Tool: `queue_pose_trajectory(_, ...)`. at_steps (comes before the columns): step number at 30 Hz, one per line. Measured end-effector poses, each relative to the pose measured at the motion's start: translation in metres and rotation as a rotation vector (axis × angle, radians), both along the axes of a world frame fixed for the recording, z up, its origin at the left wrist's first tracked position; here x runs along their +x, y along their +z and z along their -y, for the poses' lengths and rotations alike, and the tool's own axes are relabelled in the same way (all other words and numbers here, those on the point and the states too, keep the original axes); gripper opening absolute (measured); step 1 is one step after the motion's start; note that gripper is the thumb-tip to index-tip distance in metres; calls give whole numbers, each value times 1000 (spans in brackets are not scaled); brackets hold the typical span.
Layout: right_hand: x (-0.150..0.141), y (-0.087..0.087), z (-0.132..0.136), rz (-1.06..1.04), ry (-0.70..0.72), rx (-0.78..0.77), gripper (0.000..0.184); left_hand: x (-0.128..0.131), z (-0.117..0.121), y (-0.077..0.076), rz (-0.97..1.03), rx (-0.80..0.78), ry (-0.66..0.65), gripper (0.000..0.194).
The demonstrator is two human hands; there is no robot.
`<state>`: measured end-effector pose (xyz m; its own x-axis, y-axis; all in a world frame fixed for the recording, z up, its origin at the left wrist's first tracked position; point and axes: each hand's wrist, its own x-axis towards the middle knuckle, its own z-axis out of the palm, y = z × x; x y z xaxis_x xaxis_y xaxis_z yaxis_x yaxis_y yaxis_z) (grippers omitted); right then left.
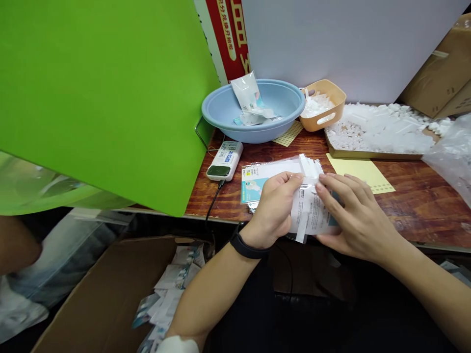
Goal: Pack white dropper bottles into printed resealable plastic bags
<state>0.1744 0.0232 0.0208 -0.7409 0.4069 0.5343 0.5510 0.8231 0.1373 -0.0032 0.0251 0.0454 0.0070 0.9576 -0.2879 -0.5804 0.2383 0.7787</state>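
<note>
White printed packet [322,215] sits pinched in the closed left hand [274,206], half-curled right hand [358,213] touching its opposite side, grip unclear, its pale strip [302,215] running outward over the tabletop's [423,203] near edge.

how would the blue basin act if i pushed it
The basin would probably keep its shape, since its rim runs in a smooth oval. It looks light for its size, showing just a few packets inside. The upright packet might topple.
</note>
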Motion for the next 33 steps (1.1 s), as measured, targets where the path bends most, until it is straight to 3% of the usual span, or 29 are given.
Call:
queue_pose_trajectory(5, 0, 1, -2, 6, 56, 0, 72, 0, -1, -1, 16, -27, -17, 14)
queue_pose_trajectory(19, 6, -4, -6, -63, 136, -27, 69, -1, -7, -3, 1, -5, 42, 12)
queue_pose_trajectory(24, 6, -5, -7, -121, 155, -116, 62, 4, -5, -7, -6, 7, -129, 21)
queue_pose_trajectory(26, 5, -5, -6, -143, 154, -138, 59, 4, -6, -8, -53, -18, -189, 17)
queue_pose_trajectory(28, 4, -6, -6, -167, 145, -135, 55, 4, -7, -9, -78, -58, -194, 8)
queue_pose_trajectory(33, 2, -4, -5, -180, 116, -169, 48, 3, -9, -6, -64, -113, -162, 11)
